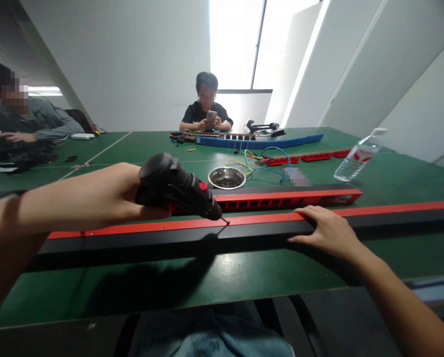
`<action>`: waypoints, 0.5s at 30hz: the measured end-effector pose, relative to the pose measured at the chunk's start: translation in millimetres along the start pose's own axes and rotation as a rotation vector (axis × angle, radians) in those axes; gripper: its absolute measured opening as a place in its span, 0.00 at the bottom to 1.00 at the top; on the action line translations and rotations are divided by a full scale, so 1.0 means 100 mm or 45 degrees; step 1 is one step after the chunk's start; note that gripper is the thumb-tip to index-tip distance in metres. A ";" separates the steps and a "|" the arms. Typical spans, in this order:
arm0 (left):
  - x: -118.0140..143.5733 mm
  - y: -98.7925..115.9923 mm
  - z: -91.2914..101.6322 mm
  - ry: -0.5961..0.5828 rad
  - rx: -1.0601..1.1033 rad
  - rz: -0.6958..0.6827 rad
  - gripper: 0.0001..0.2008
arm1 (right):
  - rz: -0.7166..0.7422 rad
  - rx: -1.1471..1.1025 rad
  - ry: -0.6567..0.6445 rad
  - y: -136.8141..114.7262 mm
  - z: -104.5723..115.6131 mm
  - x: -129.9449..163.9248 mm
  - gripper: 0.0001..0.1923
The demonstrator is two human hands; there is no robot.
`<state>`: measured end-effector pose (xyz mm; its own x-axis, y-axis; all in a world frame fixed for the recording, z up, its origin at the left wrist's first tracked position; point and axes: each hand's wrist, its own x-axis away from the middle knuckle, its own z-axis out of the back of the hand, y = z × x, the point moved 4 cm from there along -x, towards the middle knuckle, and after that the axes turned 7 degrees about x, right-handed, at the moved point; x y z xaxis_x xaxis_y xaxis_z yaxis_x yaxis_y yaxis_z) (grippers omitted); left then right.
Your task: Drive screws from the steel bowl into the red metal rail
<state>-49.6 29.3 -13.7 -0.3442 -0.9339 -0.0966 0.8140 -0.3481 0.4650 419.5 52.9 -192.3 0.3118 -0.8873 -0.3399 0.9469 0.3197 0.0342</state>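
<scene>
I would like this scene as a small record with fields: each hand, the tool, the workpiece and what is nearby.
Left hand: holds the power drill
Power drill: black; its bit points down at the bar's red strip
Right hand: grips the red-and-black bar
Red-and-black bar: lies lengthwise across the green table
Behind the bar: red slotted housing
Farther back: metal bowl with small dark pieces, probably screws; plastic bottle

Free tabletop [244, 277] before the long bar [259, 232], red channel [274, 196] and bowl [227, 171] as obstacles beyond
</scene>
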 end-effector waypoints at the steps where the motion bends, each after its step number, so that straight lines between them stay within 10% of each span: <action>1: 0.03 -0.04 -0.08 -0.104 0.054 0.004 0.23 | -0.015 0.017 0.006 0.00 -0.01 0.00 0.38; 15: -0.07 -0.32 -0.38 -0.050 0.357 0.075 0.32 | -0.004 -0.019 0.046 -0.45 0.05 -0.11 0.43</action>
<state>-55.1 44.2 -60.9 -0.3227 -0.9460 -0.0305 0.6736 -0.2522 0.6948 373.7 46.6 -185.0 0.3056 -0.8758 -0.3736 0.9465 0.3221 0.0191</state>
